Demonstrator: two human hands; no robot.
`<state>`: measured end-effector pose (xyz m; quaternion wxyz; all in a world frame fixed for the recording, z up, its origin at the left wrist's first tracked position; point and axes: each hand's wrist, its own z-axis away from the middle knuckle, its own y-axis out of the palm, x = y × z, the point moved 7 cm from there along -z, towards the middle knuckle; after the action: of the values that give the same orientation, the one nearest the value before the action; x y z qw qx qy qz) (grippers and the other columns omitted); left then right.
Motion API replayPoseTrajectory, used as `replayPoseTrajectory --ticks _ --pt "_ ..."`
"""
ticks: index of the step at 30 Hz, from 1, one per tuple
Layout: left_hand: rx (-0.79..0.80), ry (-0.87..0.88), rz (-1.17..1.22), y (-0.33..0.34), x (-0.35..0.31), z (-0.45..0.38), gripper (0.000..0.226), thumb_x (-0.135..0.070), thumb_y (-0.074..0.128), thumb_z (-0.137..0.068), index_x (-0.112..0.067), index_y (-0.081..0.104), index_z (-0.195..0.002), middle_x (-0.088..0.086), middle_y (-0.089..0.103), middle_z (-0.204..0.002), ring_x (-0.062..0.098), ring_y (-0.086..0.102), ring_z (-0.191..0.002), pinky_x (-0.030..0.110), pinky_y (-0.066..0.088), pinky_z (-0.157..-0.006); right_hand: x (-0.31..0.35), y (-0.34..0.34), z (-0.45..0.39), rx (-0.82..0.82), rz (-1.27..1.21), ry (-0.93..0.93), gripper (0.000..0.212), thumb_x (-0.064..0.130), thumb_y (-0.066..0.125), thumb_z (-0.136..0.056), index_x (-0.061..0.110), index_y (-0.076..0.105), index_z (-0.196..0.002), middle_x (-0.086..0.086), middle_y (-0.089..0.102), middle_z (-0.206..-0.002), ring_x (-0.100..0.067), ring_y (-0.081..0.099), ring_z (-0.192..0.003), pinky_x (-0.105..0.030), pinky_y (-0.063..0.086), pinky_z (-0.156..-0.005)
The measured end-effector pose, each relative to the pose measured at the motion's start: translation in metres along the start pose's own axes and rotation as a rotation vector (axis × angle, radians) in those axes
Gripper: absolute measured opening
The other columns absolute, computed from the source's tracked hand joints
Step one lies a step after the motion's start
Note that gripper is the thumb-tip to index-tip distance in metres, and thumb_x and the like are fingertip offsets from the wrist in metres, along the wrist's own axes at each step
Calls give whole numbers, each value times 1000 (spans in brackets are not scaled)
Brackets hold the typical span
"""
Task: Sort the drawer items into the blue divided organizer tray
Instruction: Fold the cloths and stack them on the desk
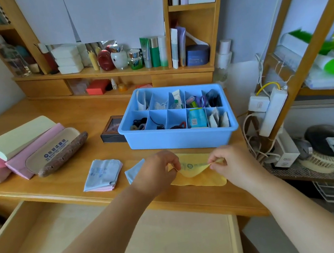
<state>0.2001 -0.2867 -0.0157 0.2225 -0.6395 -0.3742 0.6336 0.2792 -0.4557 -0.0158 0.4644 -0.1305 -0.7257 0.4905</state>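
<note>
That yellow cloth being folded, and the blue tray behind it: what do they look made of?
The yellow cloth looks like thin, soft microfibre, perhaps a lens cloth: it bends limply where both hands pinch its edge. The blue divided organizer tray looks like moulded plastic, smooth with a slight sheen and a rolled rim.

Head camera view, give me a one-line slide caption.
Both hands, left hand and right hand, pinch a yellow cloth before the blue organizer tray.

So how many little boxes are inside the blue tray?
10: five along the back row and five along the front row of the blue tray. All ten show, though the things inside hide some of their floors.
</note>
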Motion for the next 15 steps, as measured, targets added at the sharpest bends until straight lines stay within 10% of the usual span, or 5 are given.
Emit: replayPoseTrajectory --ticks 9,15 --pt "77 108 -196 11 9 9 23 4 55 -82 -10 72 -86 -3 64 -114 12 59 -103 -4 29 -79 -4 23 25 -8 150 -106 17 16 61 -90 18 74 -100 9 61 -118 -10 57 -105 -25 47 -84" --pt "69 157 -304 5 4 5 32 0 50 -85 -19 74 -95 -11 64 -116 11 52 -108 10 35 -89 -3 17 28 -10 246 -127 20 39 62 -87 29 74 -97 17 60 -117 -5 53 -108 -21 39 -75"
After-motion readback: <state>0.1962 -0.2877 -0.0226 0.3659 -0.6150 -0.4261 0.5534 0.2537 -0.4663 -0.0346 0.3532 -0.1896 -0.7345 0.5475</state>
